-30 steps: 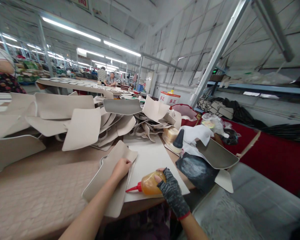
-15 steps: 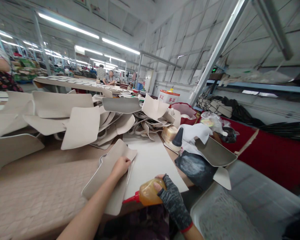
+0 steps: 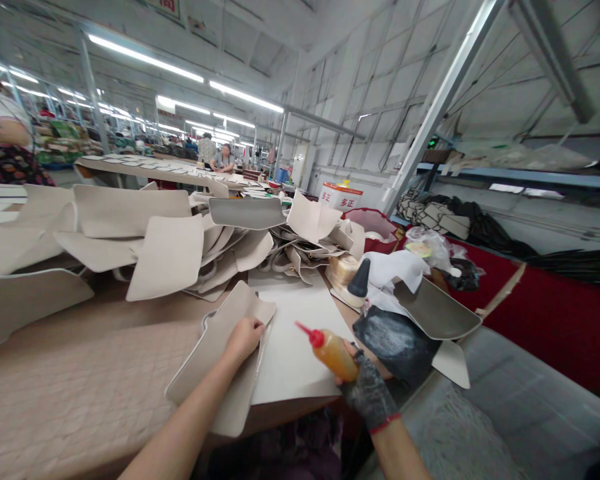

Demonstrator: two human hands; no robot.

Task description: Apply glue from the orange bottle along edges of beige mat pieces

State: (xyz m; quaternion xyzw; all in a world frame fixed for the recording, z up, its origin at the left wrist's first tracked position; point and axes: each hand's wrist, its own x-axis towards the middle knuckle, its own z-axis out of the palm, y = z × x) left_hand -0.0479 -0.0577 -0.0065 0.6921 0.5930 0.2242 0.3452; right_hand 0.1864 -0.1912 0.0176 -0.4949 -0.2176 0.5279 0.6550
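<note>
My bare left hand (image 3: 245,337) pinches the right edge of a beige leather-like panel (image 3: 205,367) lying at the table's front. Part of that panel rests over a white board (image 3: 300,340). In my right hand (image 3: 363,373), which wears a grey fingerless glove with a red cuff, is a squeeze bottle (image 3: 336,353) of amber liquid. Its red nozzle tilts up and to the left above the board, apart from the panel. The bottle hides part of the right fingers.
Beige panels (image 3: 165,257) are piled across the table (image 3: 95,373). To the right stand a dark cone-tipped container (image 3: 360,283) and a black cloth-like piece (image 3: 395,340). A grey bin (image 3: 520,373) sits at the lower right. Other people work farther back.
My right hand has raised the bottle and moved it rightward, away from the panel's edge, its nozzle swinging from down-left to up-left. My left hand keeps its grip on the panel.
</note>
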